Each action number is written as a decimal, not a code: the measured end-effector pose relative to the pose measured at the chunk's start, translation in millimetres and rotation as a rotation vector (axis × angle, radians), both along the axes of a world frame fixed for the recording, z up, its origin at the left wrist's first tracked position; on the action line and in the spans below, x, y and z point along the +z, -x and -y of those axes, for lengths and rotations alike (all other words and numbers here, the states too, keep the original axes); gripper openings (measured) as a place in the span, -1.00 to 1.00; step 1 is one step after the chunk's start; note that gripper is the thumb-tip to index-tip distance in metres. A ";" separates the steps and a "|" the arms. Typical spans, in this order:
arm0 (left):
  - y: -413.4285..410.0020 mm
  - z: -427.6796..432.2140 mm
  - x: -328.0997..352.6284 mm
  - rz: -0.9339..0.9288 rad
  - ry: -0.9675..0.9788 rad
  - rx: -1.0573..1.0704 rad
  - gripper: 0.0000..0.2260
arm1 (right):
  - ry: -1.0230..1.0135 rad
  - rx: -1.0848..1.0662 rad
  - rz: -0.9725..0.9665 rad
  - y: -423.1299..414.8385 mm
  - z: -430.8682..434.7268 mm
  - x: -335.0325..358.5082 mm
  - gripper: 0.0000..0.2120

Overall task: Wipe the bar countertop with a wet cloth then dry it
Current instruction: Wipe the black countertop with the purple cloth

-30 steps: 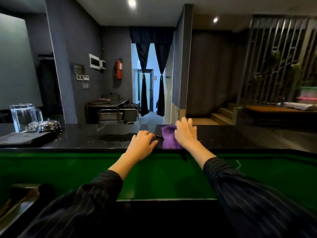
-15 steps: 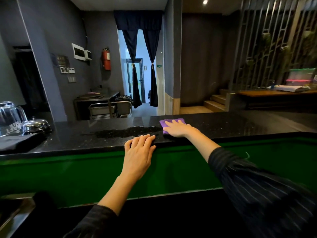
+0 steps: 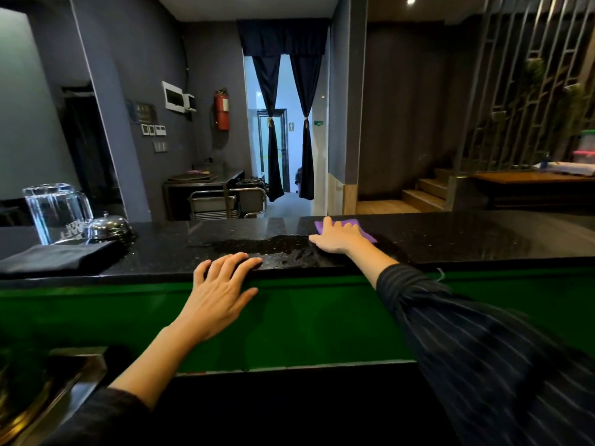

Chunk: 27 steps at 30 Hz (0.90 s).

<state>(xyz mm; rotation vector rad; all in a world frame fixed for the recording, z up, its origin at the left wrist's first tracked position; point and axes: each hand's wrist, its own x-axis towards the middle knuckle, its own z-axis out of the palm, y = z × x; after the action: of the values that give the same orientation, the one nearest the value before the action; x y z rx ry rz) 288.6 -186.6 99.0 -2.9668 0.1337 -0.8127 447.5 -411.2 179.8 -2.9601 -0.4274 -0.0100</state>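
The black speckled bar countertop (image 3: 467, 239) runs across the view above a green panel. My right hand (image 3: 338, 236) lies flat on a purple cloth (image 3: 349, 224) near the counter's far edge, fingers spread, pressing it down. A wet streak (image 3: 257, 244) glistens on the stone to the left of the cloth. My left hand (image 3: 222, 288) rests palm down on the counter's near edge, fingers apart, holding nothing.
At the left of the counter stand an upturned glass pitcher (image 3: 56, 212), a metal call bell (image 3: 108, 226) and a folded dark cloth (image 3: 54, 259). A steel sink edge (image 3: 64, 381) shows at the lower left. A green front panel (image 3: 322, 320) lies below the counter.
My right hand has slid the purple cloth toward the far edge and flattened on it. The left hand has shifted back to the near edge. The wet streak has grown.
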 end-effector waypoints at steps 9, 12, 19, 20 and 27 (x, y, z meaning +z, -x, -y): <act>0.9 1.3 4.7 -0.026 0.065 -0.063 -0.39 | -0.069 0.253 -0.124 7.4 -1.6 1.2 -0.51; 0.1 2.7 8.1 -0.058 0.079 -0.062 -0.45 | 0.033 0.058 -0.049 -3.6 -2.3 0.4 -0.47; 3.2 4.4 15.3 -0.120 0.076 -0.053 -0.41 | -0.041 0.265 -0.061 22.4 -53.4 1.0 -0.48; 3.2 3.9 15.7 -0.126 0.075 -0.056 -0.41 | -0.102 0.291 -0.070 27.3 -50.3 3.7 -0.52; 1.9 3.2 16.2 -0.146 0.051 -0.058 -0.37 | -0.594 0.063 -0.020 11.4 -47.4 5.6 -0.60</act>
<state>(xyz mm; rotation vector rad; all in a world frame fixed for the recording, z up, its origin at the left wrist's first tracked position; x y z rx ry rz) 286.7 -189.8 115.1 -3.0825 0.2107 -0.6141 436.2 -363.9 185.4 -2.3605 -0.4257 -0.0846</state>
